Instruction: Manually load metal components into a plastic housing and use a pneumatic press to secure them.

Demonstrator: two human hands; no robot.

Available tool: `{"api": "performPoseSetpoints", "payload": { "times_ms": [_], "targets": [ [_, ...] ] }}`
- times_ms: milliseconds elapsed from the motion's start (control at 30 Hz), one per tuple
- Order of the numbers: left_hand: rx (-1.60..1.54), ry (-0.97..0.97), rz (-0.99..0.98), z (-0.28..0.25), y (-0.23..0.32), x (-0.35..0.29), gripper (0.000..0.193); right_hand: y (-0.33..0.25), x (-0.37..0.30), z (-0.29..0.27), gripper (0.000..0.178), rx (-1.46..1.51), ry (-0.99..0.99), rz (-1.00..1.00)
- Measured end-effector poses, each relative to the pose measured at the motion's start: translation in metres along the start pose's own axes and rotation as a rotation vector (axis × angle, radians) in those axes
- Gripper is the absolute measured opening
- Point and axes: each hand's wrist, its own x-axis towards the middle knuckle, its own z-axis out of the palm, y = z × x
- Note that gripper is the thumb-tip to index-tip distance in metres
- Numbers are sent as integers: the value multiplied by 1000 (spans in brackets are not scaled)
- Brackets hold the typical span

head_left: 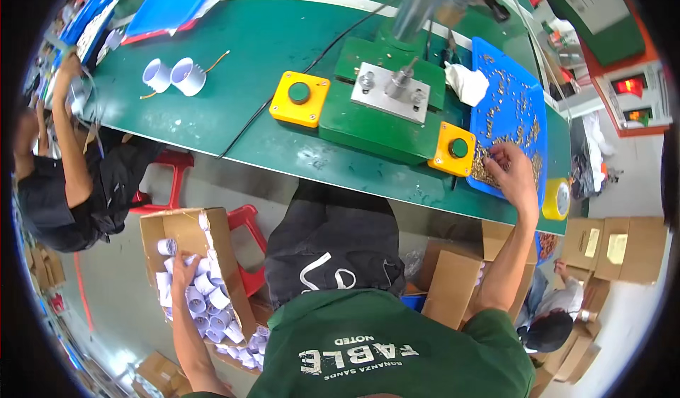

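Note:
My left hand [183,270] reaches down into an open cardboard box [241,306] on my left. Its fingers close around one of the short white plastic cups [197,299] heaped there; other cups partly hide the grip. On the right, my right hand [511,171] is over the near end of a blue tray [482,61]. Its fingertips are pinched together among small brass-coloured metal parts [484,174]; what lies between them is too small to make out. Between my hands stands a green press [386,132] with a metal fixture plate [389,93] and pins on top.
Yellow boxes with green push buttons, one left [299,99] and one right [452,148], flank the press. Two white cups [188,77] with wires stand on the green table. A crumpled white cloth [466,84] and yellow tape roll [557,199] are by the tray. Another person sits at left.

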Motion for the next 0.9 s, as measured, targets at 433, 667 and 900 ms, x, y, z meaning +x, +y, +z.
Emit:
{"api": "performPoseSetpoints", "payload": {
  "times_ms": [433,667,900],
  "targets": [
    [-694,733,247,-73,198,-59,52,-53,43,1,12,71,-66,-194],
    [-1631,-130,579,-101,437,1,46,-62,29,17,8,371,107,-162],
    [-2073,-581,483,-104,487,12,45,-73,25,22,5,562,123,-188]
  ]
}}
